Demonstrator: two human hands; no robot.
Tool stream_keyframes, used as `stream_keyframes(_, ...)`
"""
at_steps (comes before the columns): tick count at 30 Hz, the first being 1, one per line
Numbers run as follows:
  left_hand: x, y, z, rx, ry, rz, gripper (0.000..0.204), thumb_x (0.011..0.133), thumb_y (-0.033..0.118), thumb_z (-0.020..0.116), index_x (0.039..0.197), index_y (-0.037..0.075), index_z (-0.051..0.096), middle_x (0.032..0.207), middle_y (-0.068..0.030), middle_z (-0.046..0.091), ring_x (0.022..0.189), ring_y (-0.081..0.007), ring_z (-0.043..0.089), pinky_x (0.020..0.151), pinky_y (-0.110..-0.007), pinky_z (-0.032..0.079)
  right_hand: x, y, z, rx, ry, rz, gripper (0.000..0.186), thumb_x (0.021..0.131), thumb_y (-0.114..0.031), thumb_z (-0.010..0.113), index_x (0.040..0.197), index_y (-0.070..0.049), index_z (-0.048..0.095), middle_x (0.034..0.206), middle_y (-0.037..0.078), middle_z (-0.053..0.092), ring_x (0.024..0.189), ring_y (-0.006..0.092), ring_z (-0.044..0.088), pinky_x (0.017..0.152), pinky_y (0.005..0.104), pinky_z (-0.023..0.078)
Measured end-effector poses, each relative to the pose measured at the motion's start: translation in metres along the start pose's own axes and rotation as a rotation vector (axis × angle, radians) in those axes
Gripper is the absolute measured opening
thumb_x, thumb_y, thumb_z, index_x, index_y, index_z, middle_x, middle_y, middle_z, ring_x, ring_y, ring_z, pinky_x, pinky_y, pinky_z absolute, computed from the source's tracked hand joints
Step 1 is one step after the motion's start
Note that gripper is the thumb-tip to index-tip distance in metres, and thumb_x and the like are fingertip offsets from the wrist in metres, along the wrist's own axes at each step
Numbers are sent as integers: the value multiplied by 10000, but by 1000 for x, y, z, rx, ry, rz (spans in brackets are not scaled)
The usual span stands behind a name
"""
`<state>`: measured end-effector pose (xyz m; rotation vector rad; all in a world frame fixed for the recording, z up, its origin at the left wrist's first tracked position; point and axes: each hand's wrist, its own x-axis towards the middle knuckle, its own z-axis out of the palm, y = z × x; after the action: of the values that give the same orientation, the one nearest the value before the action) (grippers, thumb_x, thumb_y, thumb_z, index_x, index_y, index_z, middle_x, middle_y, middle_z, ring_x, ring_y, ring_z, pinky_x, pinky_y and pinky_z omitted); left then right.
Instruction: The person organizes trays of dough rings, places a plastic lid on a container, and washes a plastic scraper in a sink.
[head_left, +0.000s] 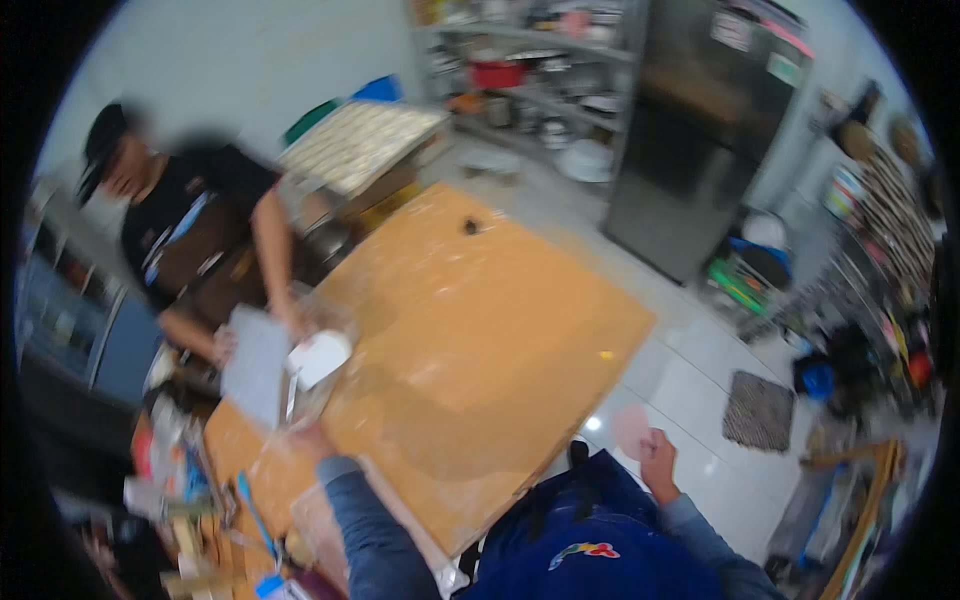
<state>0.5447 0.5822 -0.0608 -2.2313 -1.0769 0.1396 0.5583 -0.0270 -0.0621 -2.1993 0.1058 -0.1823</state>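
My right hand (657,455) grips a pale pink flat piece (631,428), perhaps a scraper, beside the table's right side. My left hand (308,437) reaches over the wooden table (480,320) at its left, near the lower end of a pale translucent sheet or tray (255,355); its fingers are blurred. A co-worker in a dark cap and brown apron (205,240) stands at the left, hands on that sheet and near a white flat piece (320,358). A small dark object (471,226) lies on the table's far part.
A tray of small pale pieces (365,145) stands behind the table, beside a metal shelf of pots (530,90). A dark fridge (690,150) is at the back right. A grey mat (757,410) lies on the tiled floor. Tools and containers (180,470) crowd the lower left.
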Motion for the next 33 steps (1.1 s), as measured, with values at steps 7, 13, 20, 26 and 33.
stream_keyframes(7, -19, 50, -48, 251, 162, -65, 170, 761, 186, 483, 860, 120, 605, 772, -75, 601, 757, -276, 555, 732, -575, 319, 47, 31, -88, -82, 100, -107, 156, 756, -56, 509, 879, 36, 537, 767, 206, 558, 660, 334, 556, 595, 340, 450)
stream_keyframes(13, -101, 125, -143, 161, 664, -198, 214, 807, 244, 468, 905, 71, 545, 841, -79, 547, 826, -238, 542, 654, -417, 378, 69, 99, -183, -7, 153, 190, 187, 754, -98, 485, 894, 14, 540, 819, 222, 559, 774, 373, 543, 684, 395, 437)
stream_keyframes(20, -303, 305, -300, 1883, 1111, 124, 121, 757, 108, 468, 646, 104, 517, 525, 20, 464, 500, -90, 456, 478, -256, 410, 136, 239, -314, 88, 296, 384, 226, 760, -72, 508, 941, 62, 524, 841, 199, 582, 770, 279, 584, 687, 328, 451)
stream_keyframes(26, -517, 528, -561, 2479, 1796, 259, 210, 797, 202, 451, 624, 93, 500, 582, -13, 508, 564, -145, 483, 575, -280, 419, 193, 343, -479, 976, 487, 607, 260, 773, -29, 511, 1008, 78, 487, 899, 122, 569, 772, 176, 565, 668, 273, 461)
stream_keyframes(33, -655, 670, -709, 2173, 2471, -463, 261, 835, 235, 419, 837, -6, 518, 869, -151, 559, 843, -257, 540, 796, -357, 431, 260, 406, -578, 1159, 436, 629, 283, 760, -31, 536, 1010, 89, 482, 890, 119, 567, 753, 165, 559, 654, 270, 459)
